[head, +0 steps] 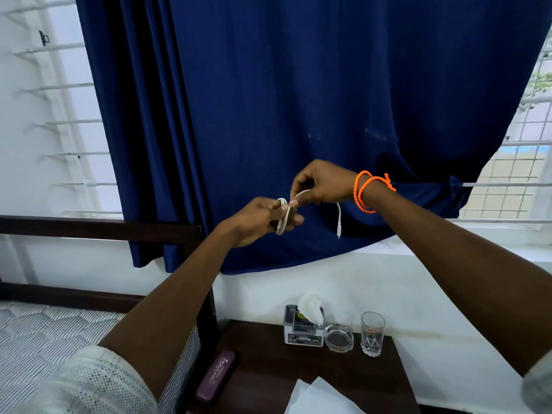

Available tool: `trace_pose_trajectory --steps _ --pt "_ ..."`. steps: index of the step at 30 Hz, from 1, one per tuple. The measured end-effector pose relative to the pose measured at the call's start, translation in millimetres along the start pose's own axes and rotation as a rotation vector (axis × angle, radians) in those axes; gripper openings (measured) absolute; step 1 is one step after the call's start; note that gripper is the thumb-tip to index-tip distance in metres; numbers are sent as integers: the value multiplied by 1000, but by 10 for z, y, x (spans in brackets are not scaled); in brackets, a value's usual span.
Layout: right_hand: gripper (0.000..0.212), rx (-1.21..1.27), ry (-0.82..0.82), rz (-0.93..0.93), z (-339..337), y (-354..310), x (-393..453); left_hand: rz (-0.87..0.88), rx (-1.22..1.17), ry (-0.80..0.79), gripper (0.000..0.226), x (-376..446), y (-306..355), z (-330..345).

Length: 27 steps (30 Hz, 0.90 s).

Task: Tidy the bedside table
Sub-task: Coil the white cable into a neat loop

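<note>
While left hand (257, 218) pinches coiled white cable (282, 218) mid-frame and right hand (321, 183) grips its loose run, plug end (339, 228) dangles free. Cable: light, limp, springy, likely to uncoil; hold bundle at centre. Table (268, 354) below, lower frame.

Most of the coiled white cable (282, 218) is buried inside the left hand (258, 219), so its number of loops can't be counted, and another stretch vanishes behind the right hand (321, 183). Down low, the white paper (316, 397) and the desk (268, 363) run off the bottom edge. Print on the purple case (215, 374) and the tissue holder (303, 330) label is too small to read.
</note>
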State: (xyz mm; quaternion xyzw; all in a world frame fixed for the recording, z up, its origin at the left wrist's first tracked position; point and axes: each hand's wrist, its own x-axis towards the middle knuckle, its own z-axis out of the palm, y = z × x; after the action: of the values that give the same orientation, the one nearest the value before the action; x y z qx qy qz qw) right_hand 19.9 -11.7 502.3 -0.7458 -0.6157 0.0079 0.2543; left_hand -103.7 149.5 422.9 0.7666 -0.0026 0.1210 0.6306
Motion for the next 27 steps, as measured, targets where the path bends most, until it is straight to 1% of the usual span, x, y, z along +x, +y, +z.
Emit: trace_pose_trajectory --steps 3,7,11,13,15,17,18,21,24,27 --pt "15 38 -11 -26 -43 -6 -7 -36 -156 -65 37 -17 -36 -6" --pt "15 70 -16 -57 -66 -6 -8 -31 -218 -130 42 -51 -12 17" --pt "15 162 -13 -87 -51 -4 -16 -8 -356 -227 41 -103 23 -13" --pt "17 237 -12 -79 -7 7 -25 8 -425 -274 42 -127 34 -20" --pt "15 368 -23 -86 59 -5 -32 35 -495 -330 43 -152 35 -33" --pt "13 485 -29 -90 130 -30 -34 62 -532 -380 41 -172 32 -54" --pt "16 529 -33 -87 162 -34 -36 70 -541 -398 40 -182 28 -63" --pt "24 619 -44 -83 221 -21 -37 74 -541 -420 40 -193 14 -99" --pt "27 631 -34 -97 264 16 -43 78 -492 -411 37 -199 2 -120" --pt "27 652 -12 -96 280 80 -36 68 -506 -304 38 -198 -30 -112"
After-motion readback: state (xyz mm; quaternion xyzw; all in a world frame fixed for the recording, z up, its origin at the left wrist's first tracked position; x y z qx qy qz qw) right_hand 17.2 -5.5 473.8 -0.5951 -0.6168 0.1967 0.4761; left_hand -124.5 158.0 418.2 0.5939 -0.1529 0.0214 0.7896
